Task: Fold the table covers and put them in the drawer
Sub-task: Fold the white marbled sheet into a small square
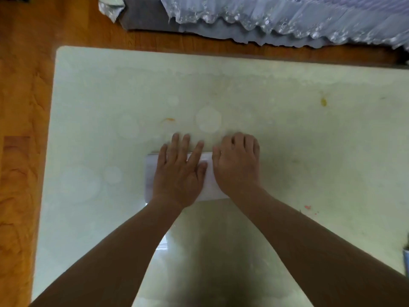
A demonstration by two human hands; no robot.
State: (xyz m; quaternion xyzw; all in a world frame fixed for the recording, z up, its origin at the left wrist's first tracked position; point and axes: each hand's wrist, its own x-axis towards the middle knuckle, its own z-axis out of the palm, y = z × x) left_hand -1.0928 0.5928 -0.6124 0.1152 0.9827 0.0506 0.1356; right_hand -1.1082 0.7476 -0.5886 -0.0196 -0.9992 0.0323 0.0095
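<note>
A white table cover (209, 185), folded into a small rectangle, lies on the pale glossy table (309, 129) near the middle. My left hand (180, 169) lies flat on its left part with fingers straight, pressing it down. My right hand (238, 162) rests on the right end of the fold with its fingers curled under at the far edge; whether they pinch the cloth is hidden. Both hands cover most of the cover. No drawer is in view.
The table has rounded corners and small yellow and pink stains. Orange-brown wooden floor (20, 151) runs along the left and far sides. A grey sofa edge with a lace-trimmed pale blue cloth (287, 16) lies beyond the table's far edge.
</note>
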